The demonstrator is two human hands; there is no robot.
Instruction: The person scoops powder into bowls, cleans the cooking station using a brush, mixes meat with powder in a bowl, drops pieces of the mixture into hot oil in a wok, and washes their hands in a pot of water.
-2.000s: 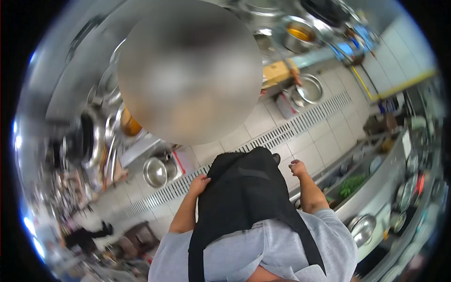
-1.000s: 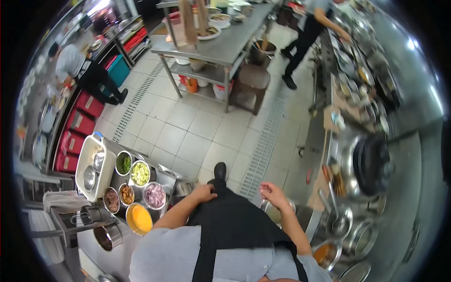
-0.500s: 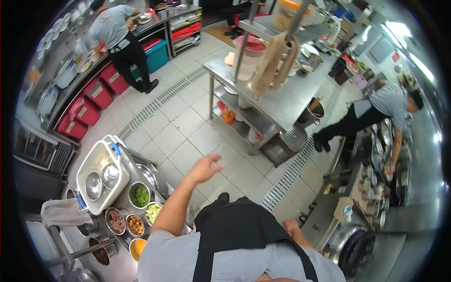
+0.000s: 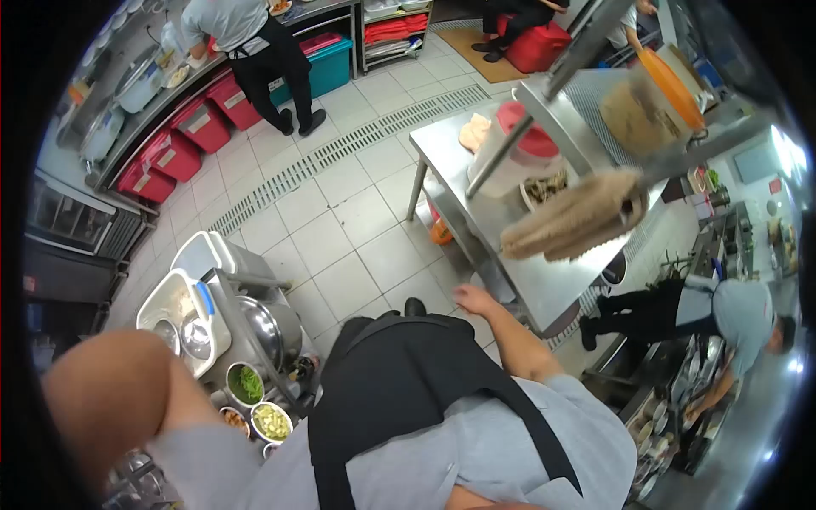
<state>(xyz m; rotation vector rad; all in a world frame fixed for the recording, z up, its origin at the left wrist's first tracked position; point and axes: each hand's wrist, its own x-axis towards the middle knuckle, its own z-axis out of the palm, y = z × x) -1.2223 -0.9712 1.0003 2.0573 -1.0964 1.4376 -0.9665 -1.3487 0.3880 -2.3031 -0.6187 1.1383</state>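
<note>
"What's changing at the hands?"

"The left hand is no longer showing over the floor tiles (image 4: 319,204); the left arm (image 4: 119,382) is now bending up close to the camera, so I can't tell what that hand is doing."

"And the right hand (image 4: 476,300)?"

"It's hanging loosely, fingers uncurled, gripping nothing visible. The steel table (image 4: 552,289) is now appearing just beside it, nearer than half a second ago, with a brown cloth (image 4: 569,221) hanging beyond."

"What's sitting by the left arm?"

"The white tub (image 4: 219,336) is standing just beyond it, with chopped greens (image 4: 248,382) and pale green cubes (image 4: 272,421) sitting alongside in steel pans."

"Meaning what for the work?"

"The person is apparently moving towards the table, and the right hand isn't handling any food."
</note>
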